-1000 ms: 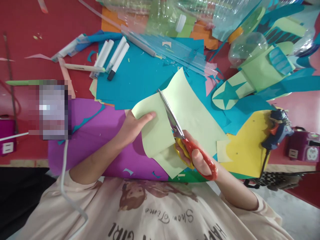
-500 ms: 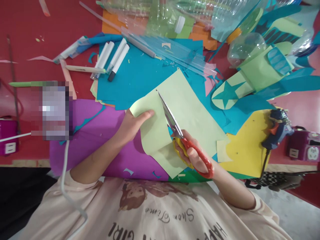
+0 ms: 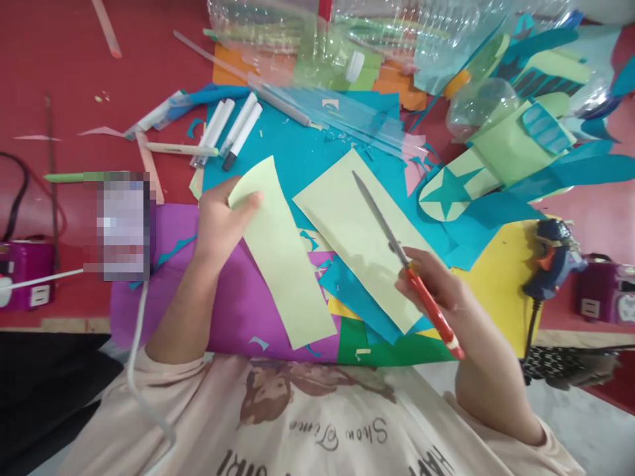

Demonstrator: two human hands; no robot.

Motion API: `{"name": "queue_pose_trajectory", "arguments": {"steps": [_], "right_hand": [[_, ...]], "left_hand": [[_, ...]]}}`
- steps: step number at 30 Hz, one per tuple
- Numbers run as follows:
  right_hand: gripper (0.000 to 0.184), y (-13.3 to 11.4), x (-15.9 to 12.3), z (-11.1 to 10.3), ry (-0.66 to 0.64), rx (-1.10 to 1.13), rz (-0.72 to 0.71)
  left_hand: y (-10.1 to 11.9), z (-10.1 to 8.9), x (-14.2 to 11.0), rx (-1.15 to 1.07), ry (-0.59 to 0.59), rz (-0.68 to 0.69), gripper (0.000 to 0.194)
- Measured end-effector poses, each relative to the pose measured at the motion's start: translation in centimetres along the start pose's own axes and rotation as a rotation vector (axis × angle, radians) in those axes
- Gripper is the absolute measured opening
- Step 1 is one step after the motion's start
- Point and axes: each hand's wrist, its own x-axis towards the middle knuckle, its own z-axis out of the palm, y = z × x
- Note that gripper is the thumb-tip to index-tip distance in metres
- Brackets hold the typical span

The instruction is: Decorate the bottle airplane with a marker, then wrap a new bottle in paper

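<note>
"One narrow strip [image 3: 285, 264] of pale green paper slants on the left. What has hold of it?"

"The left hand [image 3: 223, 221], at its far end. The thumb presses on top; the other fingers are mostly hidden behind the paper. Its near end reaches over the purple sheet [image 3: 233, 317]."

"And the wide sheet [image 3: 342, 211], same pale green?"

"To the right, apart from the strip, its far corner over the large blue sheet [image 3: 292, 142]. Bits of blue paper [image 3: 340, 284] show in the gap between them."

"How is the right hand [image 3: 439, 281] set?"

"Fingers curled round the red handle [image 3: 431, 311] of the scissors [image 3: 380, 208]. The blades lie together, pointing far and left over the wide sheet. Whether they touch it, I can't tell."

"What is about that hand?"

"A yellow sheet [image 3: 501, 271] just to the right, a glue gun [image 3: 553, 258] at its right edge. Farther off, a teal star [image 3: 449, 192] sits on a pale rounded piece [image 3: 469, 165], near a clear bottle [image 3: 481, 109]."

"And far left of the wide sheet?"

"White markers [image 3: 243, 135], side by side, one dark-capped."
</note>
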Motion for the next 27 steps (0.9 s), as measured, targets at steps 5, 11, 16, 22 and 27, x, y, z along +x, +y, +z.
{"name": "queue_pose_trajectory", "arguments": {"steps": [5, 11, 16, 22, 27], "right_hand": [[0.040, 1.6, 1.5, -2.5, 0.295, -0.415, 0.072], [0.041, 4.0, 3.4, -4.2, 0.365, -0.497, 0.204], [0.046, 5.9, 3.7, -4.9, 0.422, -0.554, 0.139], [0.041, 5.6, 2.8, -3.5, 0.585, -0.694, -0.043], [0.033, 4.8, 2.4, -1.2, 0.501, -0.587, -0.316]], "left_hand": [[-0.6, -0.4, 0.7, 0.181, 0.141, 0.259, 0.053], [-0.9, 2.0, -0.5, 0.358, -0.071, 0.531, 0.041], [-0.7, 3.8, -1.7, 0.403, -0.299, 0.540, 0.038], [0.1, 3.4, -2.4, 0.144, -0.355, 0.466, 0.035], [1.0, 3.1, -2.9, -0.189, -0.427, 0.221, 0.039]]}}
